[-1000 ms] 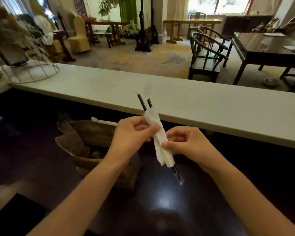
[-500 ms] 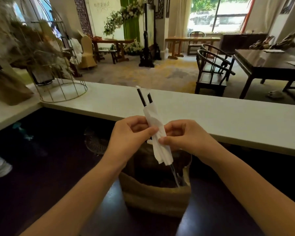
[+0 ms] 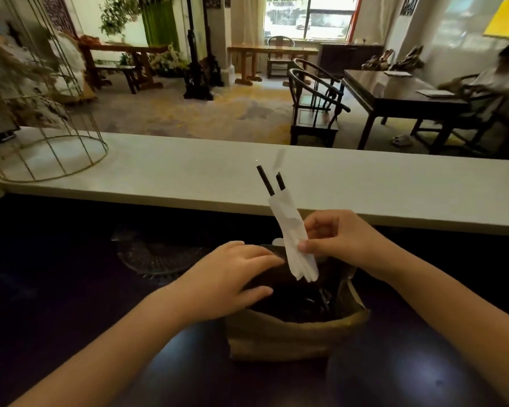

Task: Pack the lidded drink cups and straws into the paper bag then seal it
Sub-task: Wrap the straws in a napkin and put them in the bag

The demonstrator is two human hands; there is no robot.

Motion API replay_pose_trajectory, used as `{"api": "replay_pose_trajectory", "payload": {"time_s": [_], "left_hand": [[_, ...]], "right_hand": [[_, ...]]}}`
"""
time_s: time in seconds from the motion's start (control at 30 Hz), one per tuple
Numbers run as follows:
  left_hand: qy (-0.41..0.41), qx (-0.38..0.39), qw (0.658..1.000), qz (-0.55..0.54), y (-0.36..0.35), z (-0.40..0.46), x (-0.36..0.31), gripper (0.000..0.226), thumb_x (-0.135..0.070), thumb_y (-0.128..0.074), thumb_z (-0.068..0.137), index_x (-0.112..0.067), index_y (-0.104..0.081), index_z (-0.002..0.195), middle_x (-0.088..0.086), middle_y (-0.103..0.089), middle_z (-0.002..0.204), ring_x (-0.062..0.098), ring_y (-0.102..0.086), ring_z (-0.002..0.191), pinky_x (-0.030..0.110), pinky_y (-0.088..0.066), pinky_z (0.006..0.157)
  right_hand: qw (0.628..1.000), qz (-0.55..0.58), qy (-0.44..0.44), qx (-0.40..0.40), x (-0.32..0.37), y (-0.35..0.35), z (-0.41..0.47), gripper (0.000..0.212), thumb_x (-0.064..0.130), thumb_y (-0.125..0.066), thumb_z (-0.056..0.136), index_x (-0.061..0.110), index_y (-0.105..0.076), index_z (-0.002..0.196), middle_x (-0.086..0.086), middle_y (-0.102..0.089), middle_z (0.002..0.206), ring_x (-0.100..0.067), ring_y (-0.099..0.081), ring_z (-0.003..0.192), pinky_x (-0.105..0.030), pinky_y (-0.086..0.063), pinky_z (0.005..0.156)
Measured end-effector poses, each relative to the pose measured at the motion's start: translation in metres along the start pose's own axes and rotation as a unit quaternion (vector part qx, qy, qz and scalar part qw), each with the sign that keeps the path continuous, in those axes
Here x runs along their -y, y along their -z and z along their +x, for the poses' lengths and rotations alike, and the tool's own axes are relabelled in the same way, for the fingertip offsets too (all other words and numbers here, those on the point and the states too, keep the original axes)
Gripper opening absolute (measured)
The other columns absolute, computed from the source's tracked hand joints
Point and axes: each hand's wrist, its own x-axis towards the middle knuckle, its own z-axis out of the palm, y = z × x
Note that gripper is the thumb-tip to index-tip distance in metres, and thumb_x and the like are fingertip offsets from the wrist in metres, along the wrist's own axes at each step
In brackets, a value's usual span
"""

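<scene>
Dark counter [image 3: 71, 333]: right hand [image 3: 340, 239] pinches napkin-wrapped straws [image 3: 288, 227] above paper bag [image 3: 279, 339]; left hand [image 3: 232, 277] rests open on its rim.

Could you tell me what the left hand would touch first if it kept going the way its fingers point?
Probably the napkin-wrapped straws held by the right hand; the left hand points at them across the paper bag, though depth is unclear.

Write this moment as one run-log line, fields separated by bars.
right hand: pinches napkin-wrapped straws over bag | left hand: on paper bag mouth | bag: open, unsealed
</scene>
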Motion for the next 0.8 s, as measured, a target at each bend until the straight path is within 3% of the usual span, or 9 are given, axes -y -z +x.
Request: {"api": "replay_pose_trajectory", "payload": {"time_s": [0.1,0.23,0.4,0.6,0.8], "left_hand": [[-0.003,0.067,0.995,0.072,-0.007,0.001,0.008,0.055,-0.054,-0.047,0.086,-0.029,-0.039,0.135,-0.004,-0.048,0.139,0.01,-0.037,0.132,0.034,-0.004,0.112],[0.014,0.118,0.987,0.105,-0.007,-0.013,0.019,0.076,-0.074,-0.037,0.073,-0.03,-0.04,0.135,-0.004,-0.047,0.139,0.009,-0.035,0.132,0.041,0.008,0.111],[0.047,0.11,0.989,0.092,0.004,-0.036,0.029,0.087,-0.086,-0.03,0.066,-0.032,-0.042,0.132,-0.011,-0.05,0.135,0.004,-0.039,0.128,0.038,0.009,0.112],[0.049,0.098,0.987,0.114,0.008,-0.042,0.027,0.084,-0.085,-0.038,0.064,-0.025,-0.06,0.118,-0.007,-0.064,0.121,0.007,-0.054,0.117,0.044,-0.013,0.11],[0.082,0.089,0.988,0.101,0.012,-0.036,0.034,0.096,-0.09,-0.032,0.06,-0.028,-0.046,0.132,-0.008,-0.05,0.138,0.006,-0.039,0.13,0.041,0.002,0.114]], "right_hand": [[0.999,-0.04,-0.017,0.023,-0.005,0.002,0.0,0.011,0.02,-0.075,0.073,0.023,-0.07,0.082,0.001,-0.074,0.086,-0.009,-0.069,0.082,-0.028,-0.056,0.078],[0.989,-0.121,-0.024,0.083,-0.014,-0.01,0.002,0.009,0.021,-0.075,0.072,0.022,-0.07,0.081,0.001,-0.074,0.082,-0.004,-0.068,0.08,-0.024,-0.056,0.078],[0.955,-0.246,-0.073,0.146,-0.027,-0.015,0.007,0.014,0.03,-0.074,0.073,0.039,-0.063,0.07,0.016,-0.068,0.07,0.009,-0.062,0.069,-0.014,-0.048,0.065],[0.929,-0.262,-0.148,0.216,-0.035,-0.019,0.02,0.009,0.027,-0.076,0.071,0.03,-0.067,0.069,0.016,-0.067,0.062,0.006,-0.06,0.061,-0.016,-0.047,0.066],[0.871,-0.313,-0.214,0.314,-0.054,-0.037,0.016,0.021,0.023,-0.074,0.073,0.031,-0.058,0.061,0.014,-0.056,0.066,-0.001,-0.051,0.066,-0.019,-0.043,0.064]]}}
